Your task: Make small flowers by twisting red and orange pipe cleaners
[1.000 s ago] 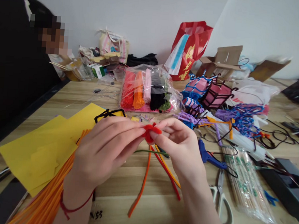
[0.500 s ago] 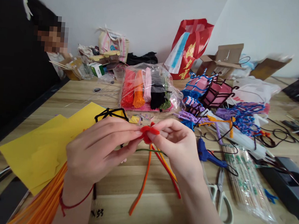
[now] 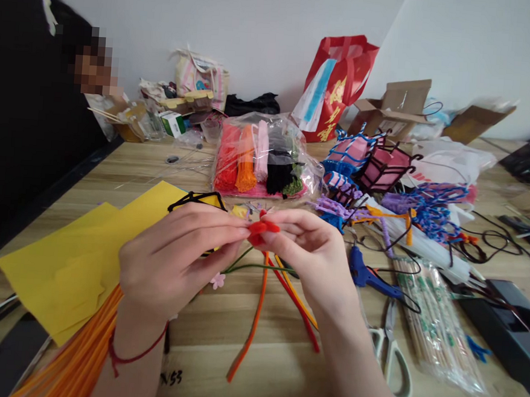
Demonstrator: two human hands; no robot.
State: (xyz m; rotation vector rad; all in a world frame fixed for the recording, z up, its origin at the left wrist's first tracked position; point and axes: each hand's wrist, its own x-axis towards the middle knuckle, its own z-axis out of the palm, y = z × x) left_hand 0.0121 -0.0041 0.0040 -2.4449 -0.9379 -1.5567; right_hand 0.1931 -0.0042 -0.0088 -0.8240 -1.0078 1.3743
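Observation:
My left hand [image 3: 174, 259] and my right hand [image 3: 313, 256] meet above the wooden table [image 3: 236, 354], both pinching a small red pipe-cleaner piece [image 3: 259, 228] between their fingertips. A red string bracelet circles my left wrist. Under the hands lie loose orange and red pipe cleaners [image 3: 256, 319], a thin green stem [image 3: 251, 267] and a tiny pink flower [image 3: 217, 280]. Yellow paper sheets [image 3: 74, 264] and a black wire frame [image 3: 196, 200] lie just left of my left hand.
A bundle of orange pipe cleaners [image 3: 76, 361] runs off the near left. A clear bag of coloured pipe cleaners [image 3: 263, 159] sits behind the hands. To the right lie a blue glue gun [image 3: 368, 275], scissors [image 3: 393, 352], bagged sticks [image 3: 437, 325], pink and blue lanterns [image 3: 371, 163]. Another person sits far left.
Both hands have kept their pinch on the red piece and shifted slightly up and left. My left hand has turned a little, so the green stem and pink flower beneath now show.

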